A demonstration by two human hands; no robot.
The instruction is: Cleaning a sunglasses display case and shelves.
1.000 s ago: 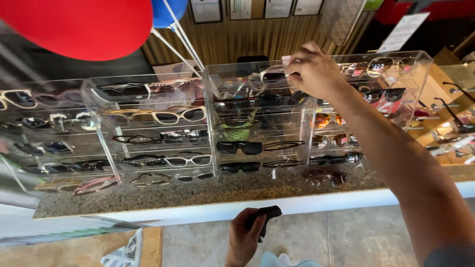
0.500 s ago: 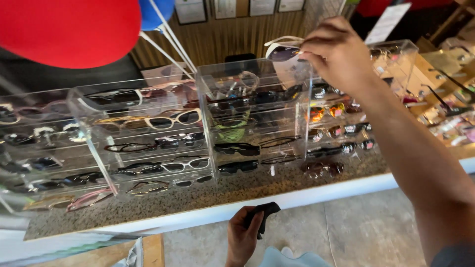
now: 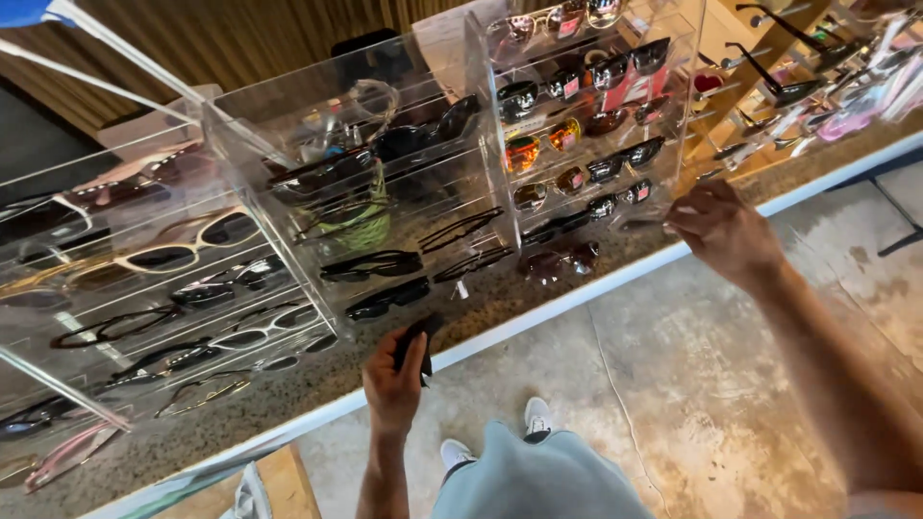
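Note:
My right hand is low at the counter's white edge, its fingers pinched on a thin pair of glasses that sticks out to the left and is mostly hidden by the fingers. My left hand is at the counter edge further left, closed around a small black object. Between the hands, a brown-lensed pair of sunglasses lies loose on the speckled stone counter. Behind it stand clear acrylic display cases with rows of sunglasses.
A second clear case with white and dark frames fills the left. Wooden racks with more glasses stand at the far right. The concrete floor and my white shoes are below.
My right hand has come down from the top of the display case to the counter edge, bringing a pair of glasses. The view has tilted down and right. My left hand still grips the black object.

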